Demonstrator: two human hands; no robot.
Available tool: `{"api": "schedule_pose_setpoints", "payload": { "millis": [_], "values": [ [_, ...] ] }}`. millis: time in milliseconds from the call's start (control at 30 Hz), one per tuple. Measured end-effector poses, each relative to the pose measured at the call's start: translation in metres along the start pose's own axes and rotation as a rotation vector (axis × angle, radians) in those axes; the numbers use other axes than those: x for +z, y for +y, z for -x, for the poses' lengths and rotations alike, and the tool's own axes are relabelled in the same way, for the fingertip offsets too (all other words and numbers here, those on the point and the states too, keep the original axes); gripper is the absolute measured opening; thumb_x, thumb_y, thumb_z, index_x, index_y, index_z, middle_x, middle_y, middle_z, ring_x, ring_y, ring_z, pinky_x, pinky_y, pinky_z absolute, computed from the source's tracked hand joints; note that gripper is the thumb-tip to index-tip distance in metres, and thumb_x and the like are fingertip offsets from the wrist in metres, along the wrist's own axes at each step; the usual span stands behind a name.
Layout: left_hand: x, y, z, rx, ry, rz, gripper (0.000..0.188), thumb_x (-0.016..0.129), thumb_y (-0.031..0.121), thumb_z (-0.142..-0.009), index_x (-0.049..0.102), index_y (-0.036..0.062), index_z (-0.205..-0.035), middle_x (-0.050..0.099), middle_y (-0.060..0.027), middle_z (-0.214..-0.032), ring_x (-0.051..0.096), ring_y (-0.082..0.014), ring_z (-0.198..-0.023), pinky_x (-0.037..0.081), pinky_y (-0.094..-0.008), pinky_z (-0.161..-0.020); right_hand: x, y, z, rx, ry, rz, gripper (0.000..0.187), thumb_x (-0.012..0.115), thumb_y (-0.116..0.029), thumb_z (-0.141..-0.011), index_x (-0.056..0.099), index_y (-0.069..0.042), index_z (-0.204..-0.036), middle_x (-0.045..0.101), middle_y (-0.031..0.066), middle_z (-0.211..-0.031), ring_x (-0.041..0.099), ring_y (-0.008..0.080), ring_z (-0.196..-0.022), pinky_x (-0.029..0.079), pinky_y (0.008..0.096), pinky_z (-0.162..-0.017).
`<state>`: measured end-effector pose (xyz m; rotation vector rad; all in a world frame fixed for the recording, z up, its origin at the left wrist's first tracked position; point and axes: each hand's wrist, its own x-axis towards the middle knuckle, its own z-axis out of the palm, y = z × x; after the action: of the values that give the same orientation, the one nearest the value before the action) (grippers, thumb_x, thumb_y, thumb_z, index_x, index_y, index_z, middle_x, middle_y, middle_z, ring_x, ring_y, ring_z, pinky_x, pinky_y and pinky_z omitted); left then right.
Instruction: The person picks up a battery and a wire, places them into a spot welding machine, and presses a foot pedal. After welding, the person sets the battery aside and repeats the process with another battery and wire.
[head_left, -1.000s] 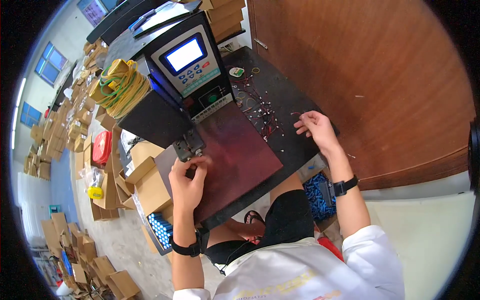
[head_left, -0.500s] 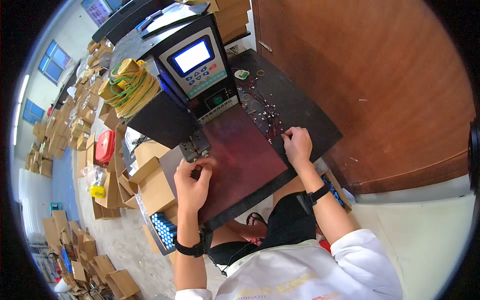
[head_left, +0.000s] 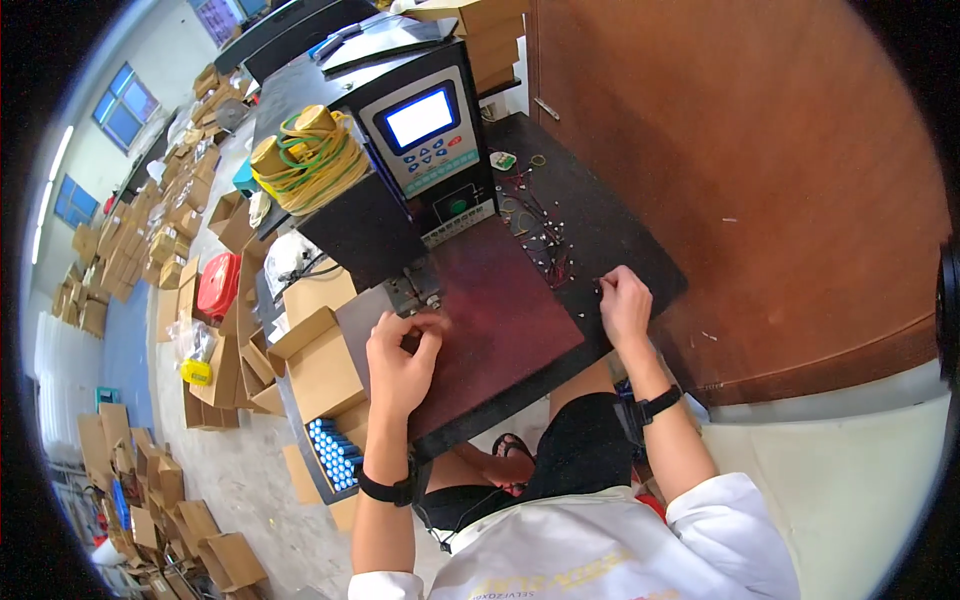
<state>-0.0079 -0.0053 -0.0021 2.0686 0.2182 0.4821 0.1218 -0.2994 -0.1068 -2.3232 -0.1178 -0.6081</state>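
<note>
My left hand [head_left: 402, 365] is closed, its thumb and fingertips curled together over the left part of the dark red work plate [head_left: 500, 290]. It is just in front of the small metal head [head_left: 415, 295] of a bench machine [head_left: 425, 140] with a lit screen. Whatever its fingertips hold, if anything, is hidden and blurred. To the right, my right hand [head_left: 627, 305] is pinched closed above the black table [head_left: 640, 250]. Something tiny and dark shows at its fingertips, too small to name. Thin red and black wires with small white connectors [head_left: 545, 240] lie left of and beyond this hand.
Coiled yellow-green wire [head_left: 325, 170] rests on the machine's front box. Left of the plate stands an open cardboard box [head_left: 320, 365], with blue cylindrical cells [head_left: 335, 455] nearer me. A brown wooden panel [head_left: 750, 180] borders the table's right side. Many cartons [head_left: 135, 260] fill the far left.
My right hand has drawn away from the wires, rightward and a little toward me. The left hand stays near the metal head, slightly nearer me. The whole view has shifted somewhat.
</note>
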Motion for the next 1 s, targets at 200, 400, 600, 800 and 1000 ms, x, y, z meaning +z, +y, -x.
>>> {"api": "schedule_pose_setpoints", "payload": {
  "millis": [200,400,600,800,1000],
  "values": [
    [-0.001,0.001,-0.001,0.07,0.014,-0.049,0.016,0.066,0.011,-0.076,0.077,0.0071,-0.087,0.059,-0.0117,-0.073,0.057,-0.0247,-0.071,0.046,-0.0352,-0.071,-0.001,-0.005,0.011,0.022,-0.071,0.002,0.012,0.073,-0.006,-0.08,0.063,0.001,-0.08,0.067,0.0175,-0.081,0.064,0.0379,-0.081,0.05,0.0445,-0.072],
    [0.002,0.008,-0.003,0.109,0.034,-0.067,0.015,0.066,0.01,-0.076,0.077,0.007,-0.086,0.061,-0.0113,-0.073,0.057,-0.0244,-0.071,0.046,-0.0352,-0.071,0.014,-0.005,0.012,-0.028,-0.024,0.113,0.011,0.072,-0.007,-0.081,0.063,-0.002,-0.078,0.065,0.0146,-0.083,0.061,0.0367,-0.084,0.05,0.0445,-0.075],
    [0.002,0.01,-0.001,0.095,0.042,-0.031,0.015,0.066,0.01,-0.076,0.077,0.0066,-0.086,0.063,-0.0119,-0.073,0.059,-0.0258,-0.071,0.048,-0.0347,-0.07,-0.037,0.013,0.002,0.359,-0.092,-0.352,0.014,0.077,-0.009,-0.083,0.07,0.003,-0.087,0.072,0.0112,-0.082,0.068,0.0187,-0.068,0.053,0.0331,-0.063],
    [-0.007,0.009,0.003,0.167,0.053,-0.051,0.014,0.065,0.008,-0.079,0.076,0.0042,-0.087,0.064,-0.0113,-0.074,0.06,-0.0249,-0.072,0.049,-0.0345,-0.069,-0.091,0.0,-0.006,0.435,0.014,-0.84,0.01,0.077,-0.002,-0.084,0.07,0.0,-0.091,0.072,0.0074,-0.088,0.068,0.0125,-0.079,0.052,0.024,-0.066],
    [-0.06,0.012,0.036,0.101,0.152,-0.035,0.015,0.064,0.005,-0.085,0.072,0.0013,-0.097,0.065,-0.0104,-0.081,0.06,-0.0206,-0.074,0.048,-0.0311,-0.07,-0.121,-0.017,-0.006,0.321,0.114,-0.896,0.007,0.074,-0.001,-0.087,0.07,-0.003,-0.093,0.073,0.0076,-0.096,0.068,0.0126,-0.086,0.05,0.0225,-0.067]
  ]
}}
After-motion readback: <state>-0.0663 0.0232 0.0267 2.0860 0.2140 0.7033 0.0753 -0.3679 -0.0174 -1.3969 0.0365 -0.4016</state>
